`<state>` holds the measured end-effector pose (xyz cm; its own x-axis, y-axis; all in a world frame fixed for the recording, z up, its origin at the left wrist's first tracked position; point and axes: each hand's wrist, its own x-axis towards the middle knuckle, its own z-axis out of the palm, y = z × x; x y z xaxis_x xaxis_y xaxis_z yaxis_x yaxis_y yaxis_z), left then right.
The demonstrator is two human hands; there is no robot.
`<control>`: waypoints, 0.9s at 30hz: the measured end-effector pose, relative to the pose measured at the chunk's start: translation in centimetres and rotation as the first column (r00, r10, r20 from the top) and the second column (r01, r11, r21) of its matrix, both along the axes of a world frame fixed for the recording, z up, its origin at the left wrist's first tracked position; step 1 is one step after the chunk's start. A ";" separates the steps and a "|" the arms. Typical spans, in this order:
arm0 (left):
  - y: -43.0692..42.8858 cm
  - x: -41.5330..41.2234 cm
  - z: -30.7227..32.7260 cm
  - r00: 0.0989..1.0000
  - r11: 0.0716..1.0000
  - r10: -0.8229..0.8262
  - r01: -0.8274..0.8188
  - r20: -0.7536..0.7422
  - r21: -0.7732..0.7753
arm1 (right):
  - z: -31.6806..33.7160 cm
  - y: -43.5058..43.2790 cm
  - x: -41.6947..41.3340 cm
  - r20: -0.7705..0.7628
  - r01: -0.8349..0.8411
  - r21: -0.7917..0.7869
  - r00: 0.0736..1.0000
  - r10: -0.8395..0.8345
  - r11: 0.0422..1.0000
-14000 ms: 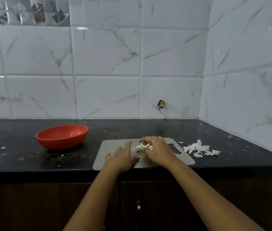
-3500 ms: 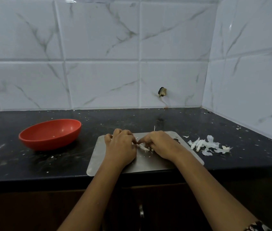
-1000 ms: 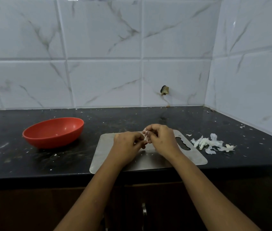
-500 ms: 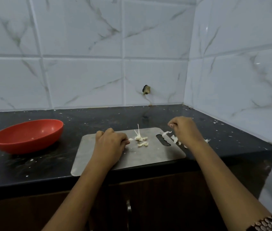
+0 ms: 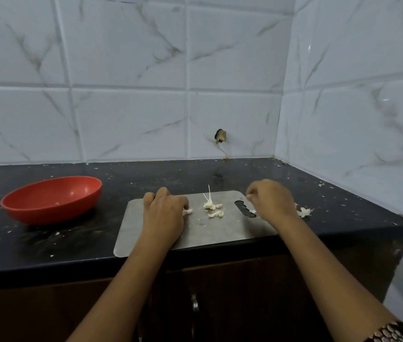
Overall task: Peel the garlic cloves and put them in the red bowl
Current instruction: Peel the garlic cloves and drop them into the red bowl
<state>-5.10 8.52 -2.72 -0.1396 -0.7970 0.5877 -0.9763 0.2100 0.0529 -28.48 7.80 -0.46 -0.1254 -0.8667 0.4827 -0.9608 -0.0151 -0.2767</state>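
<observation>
The red bowl (image 5: 47, 213) stands on the black counter to the left. A steel cutting board (image 5: 220, 233) lies at the counter's front edge. A garlic stem with small cloves (image 5: 210, 205) and another clove (image 5: 216, 214) lie in the board's middle. My left hand (image 5: 163, 215) rests on the board's left part, fingers curled, with a garlic clove (image 5: 187, 211) showing at its fingertips. My right hand (image 5: 269, 201) hovers over the board's right end, fingers curled, pinching what looks like a small white scrap of peel.
A pile of garlic peel (image 5: 304, 212) lies on the counter right of the board, partly behind my right hand. White tiled walls close the back and right side. Small white flakes dot the counter (image 5: 22, 245). Dark cabinet doors sit below.
One second ago both hands met over the board working one clove. Since then my right hand has swung right toward the peel pile and my left hand has dropped to the board.
</observation>
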 end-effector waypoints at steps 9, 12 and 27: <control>-0.1 -0.1 0.2 0.971 0.958 -0.236 0.229 0.024 0.173 | -2.1 -0.1 5.3 0.216 -0.427 0.118 0.892 0.397 0.896; -0.4 0.0 0.1 0.965 0.943 -0.262 0.250 0.027 0.221 | -2.3 -0.5 5.5 0.233 -0.434 0.074 0.883 0.407 0.898; -0.5 0.5 -0.1 0.986 0.935 -0.168 0.164 -0.014 0.314 | -1.8 -2.2 7.4 0.179 -0.462 0.085 0.879 0.443 0.883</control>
